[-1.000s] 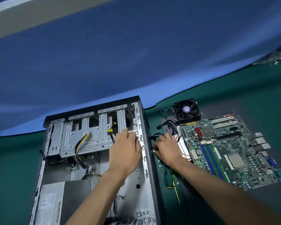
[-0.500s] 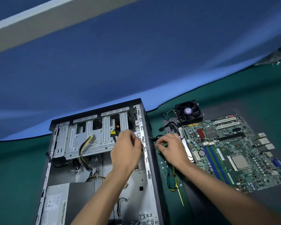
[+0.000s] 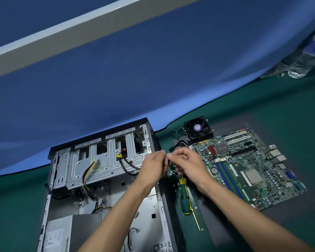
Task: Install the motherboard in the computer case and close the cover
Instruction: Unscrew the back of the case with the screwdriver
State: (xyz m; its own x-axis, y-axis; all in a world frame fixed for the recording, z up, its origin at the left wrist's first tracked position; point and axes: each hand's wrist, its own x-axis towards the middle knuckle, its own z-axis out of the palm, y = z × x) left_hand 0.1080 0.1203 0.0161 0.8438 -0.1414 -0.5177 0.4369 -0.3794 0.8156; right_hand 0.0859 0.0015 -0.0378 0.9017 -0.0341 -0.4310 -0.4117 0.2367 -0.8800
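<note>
The open computer case [image 3: 164,206] lies flat on the left, with a drive cage [image 3: 102,160] at its far end and its floor bare of any board. To the right of the case, the green motherboard [image 3: 244,170] lies flat on a dark mat. My left hand [image 3: 153,168] and my right hand [image 3: 189,166] meet above the case's right wall. Their fingertips are pinched together on something too small to make out.
A black cooler fan [image 3: 197,129] sits behind the motherboard. A green and yellow screwdriver [image 3: 185,197] and loose screws [image 3: 171,172] lie between case and board. The power supply [image 3: 62,233] fills the case's near left corner. A plastic bottle [image 3: 305,57] stands at the far right.
My left hand has come up out of the case and my right hand has lifted off the table. They now meet fingertip to fingertip over the case wall. The camera has tilted up.
</note>
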